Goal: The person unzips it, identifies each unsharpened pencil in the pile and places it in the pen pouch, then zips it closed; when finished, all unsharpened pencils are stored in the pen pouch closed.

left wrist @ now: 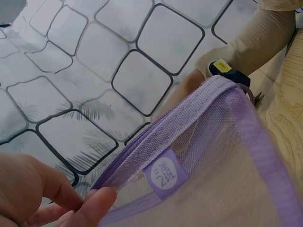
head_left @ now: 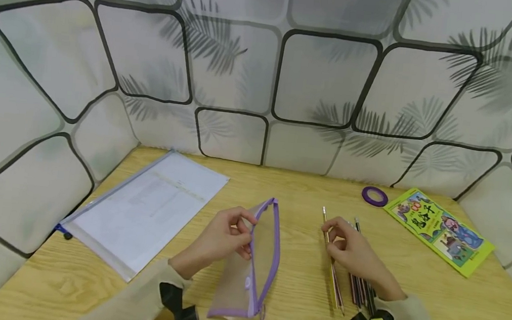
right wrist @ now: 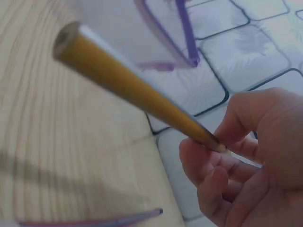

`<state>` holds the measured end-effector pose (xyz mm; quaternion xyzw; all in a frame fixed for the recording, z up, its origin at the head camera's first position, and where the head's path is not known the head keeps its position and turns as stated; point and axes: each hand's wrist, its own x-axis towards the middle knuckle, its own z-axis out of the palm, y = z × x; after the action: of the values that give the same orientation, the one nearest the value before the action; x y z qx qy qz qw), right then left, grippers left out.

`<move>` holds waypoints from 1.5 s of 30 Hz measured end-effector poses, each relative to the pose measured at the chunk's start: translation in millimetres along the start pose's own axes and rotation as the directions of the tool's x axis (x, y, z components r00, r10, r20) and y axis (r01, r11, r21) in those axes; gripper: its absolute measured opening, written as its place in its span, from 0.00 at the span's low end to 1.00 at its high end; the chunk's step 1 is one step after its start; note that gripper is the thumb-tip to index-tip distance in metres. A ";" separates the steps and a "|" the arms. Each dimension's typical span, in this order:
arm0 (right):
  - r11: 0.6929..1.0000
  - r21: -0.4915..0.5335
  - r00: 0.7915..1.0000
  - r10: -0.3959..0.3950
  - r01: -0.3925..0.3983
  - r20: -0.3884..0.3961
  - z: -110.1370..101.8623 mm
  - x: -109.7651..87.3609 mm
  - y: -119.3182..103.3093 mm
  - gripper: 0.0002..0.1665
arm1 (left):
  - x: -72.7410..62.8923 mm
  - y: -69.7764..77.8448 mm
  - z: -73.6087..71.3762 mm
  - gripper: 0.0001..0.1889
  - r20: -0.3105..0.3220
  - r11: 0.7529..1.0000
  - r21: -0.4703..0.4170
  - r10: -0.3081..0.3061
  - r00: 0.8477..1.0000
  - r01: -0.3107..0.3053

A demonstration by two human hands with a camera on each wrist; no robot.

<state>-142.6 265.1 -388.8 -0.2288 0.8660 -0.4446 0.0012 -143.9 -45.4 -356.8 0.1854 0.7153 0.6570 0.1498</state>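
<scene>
My left hand [head_left: 219,238] pinches the zip edge of a mesh pencil pouch [head_left: 235,288] with purple trim. The pouch's mouth gapes open toward the right. In the left wrist view, a handwritten white label [left wrist: 164,176] shows on the pouch. My right hand [head_left: 357,253] pinches a yellow pencil [right wrist: 128,90] near one end, its other end pointing toward the wrist camera. Another striped pencil lies close along it in the head view; whether it is held too, I cannot tell. Beneath the right hand, several dark pencils [head_left: 356,291] lie on the table, partly hidden by the wrist.
A clear document folder [head_left: 151,207] with papers lies at the left of the wooden table [head_left: 308,195]. Toward the back right are a purple tape roll [head_left: 374,196] and a green picture book [head_left: 439,232]. A patterned fabric wall [head_left: 235,87] encloses the table's back and sides.
</scene>
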 end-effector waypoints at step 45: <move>0.967 0.210 0.962 0.085 -0.142 0.259 45.9 40.7 -73.5 0.20 | -4.4 3.3 4.1 0.16 0.042 0.999 -0.034 -0.014 0.999 0.016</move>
<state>-140.6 176.8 -351.7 -0.2304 0.8145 -0.5074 0.1611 -137.9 -43.6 -354.0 0.1913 0.7019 0.6640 0.1728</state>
